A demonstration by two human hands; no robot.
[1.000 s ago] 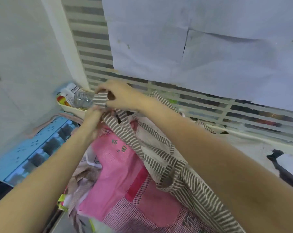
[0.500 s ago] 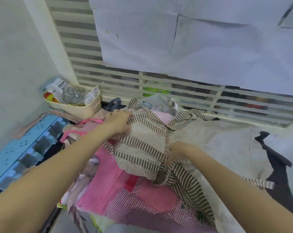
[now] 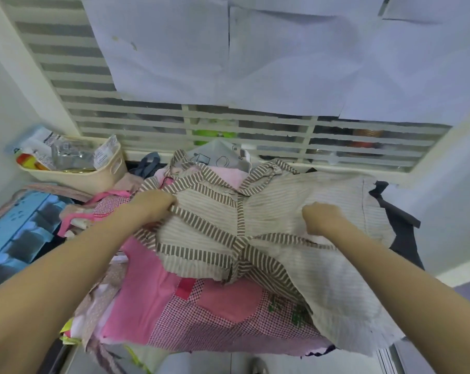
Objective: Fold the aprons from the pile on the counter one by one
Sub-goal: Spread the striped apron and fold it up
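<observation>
**Right hand shifts out to the apron's right side**

Since half a second ago the right hand (image 3: 321,217) has moved from the middle of the striped apron (image 3: 206,230) out to its right half, while the left hand (image 3: 154,205) has stayed at the left edge.

The left fingers are curled together, pinching a brown-striped strap and the fabric edge. The right fingers are curled down into the pale cloth, bunching it. Both forearms reach forward from the bottom corners of the view, wrists low over the pile.

The apron lies spread on top of the pile on the counter, over a pink checked apron (image 3: 201,314) and other pink cloth. A dark garment (image 3: 398,225) shows beyond its right edge.

At the back left, a cream basket (image 3: 104,176) holds crumpled clear plastic, printed packets and a red-and-yellow item. Beside it sits a blue tray (image 3: 20,228) with open compartments; I cannot tell their contents.
</observation>
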